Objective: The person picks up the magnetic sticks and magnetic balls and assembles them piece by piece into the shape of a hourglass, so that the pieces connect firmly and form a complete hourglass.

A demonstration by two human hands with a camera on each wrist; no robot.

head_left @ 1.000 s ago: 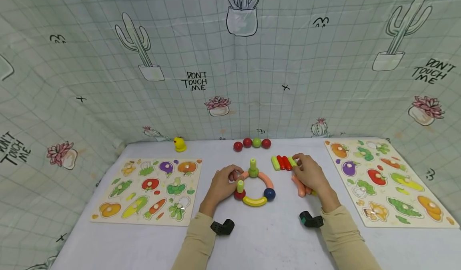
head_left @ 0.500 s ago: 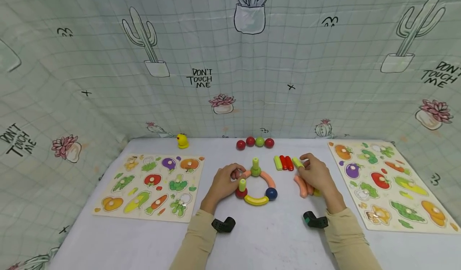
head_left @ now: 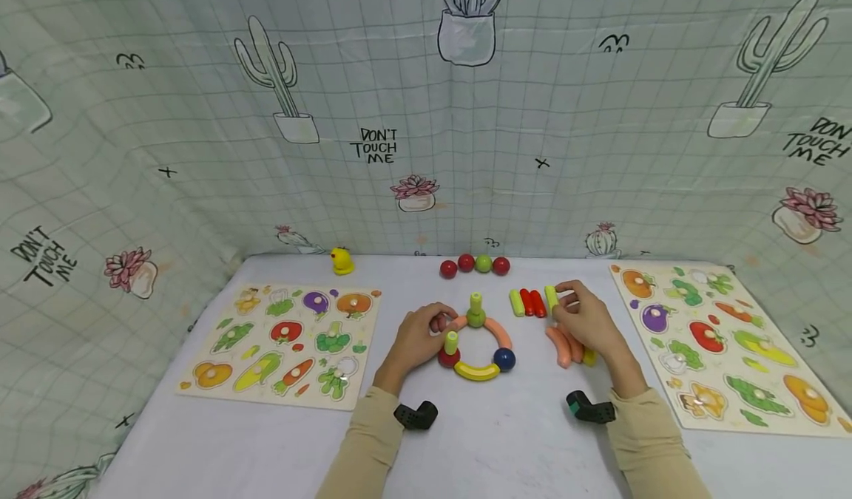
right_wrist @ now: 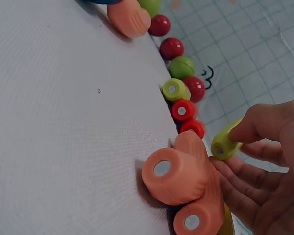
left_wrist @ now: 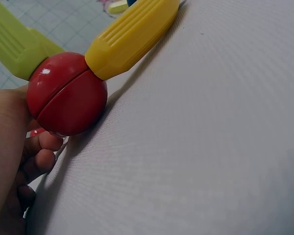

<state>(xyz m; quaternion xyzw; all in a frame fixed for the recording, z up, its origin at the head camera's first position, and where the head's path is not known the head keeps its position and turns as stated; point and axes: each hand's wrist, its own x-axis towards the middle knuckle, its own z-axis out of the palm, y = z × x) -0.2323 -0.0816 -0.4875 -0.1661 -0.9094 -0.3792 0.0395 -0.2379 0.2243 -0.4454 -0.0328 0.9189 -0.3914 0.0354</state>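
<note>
My right hand pinches a light green magnetic rod between thumb and fingers, lifted beside two red rods and another green rod. My left hand is at the left side of a ring of magnetic pieces, thumb and forefinger on an orange curved rod. That ring joins a red ball, a green ball, a blue ball, a yellow curved rod and a second orange curved rod. Short green rods stand upright on the red and green balls.
Below my right hand lie orange curved rods and a yellow one. Several red and green balls line the back edge, with a yellow duck to their left. Vegetable puzzle boards lie left and right.
My right hand has drawn the green rod rightward, away from the row, and turned it more upright. The left hand stays at the ring. The head view has shifted slightly.
</note>
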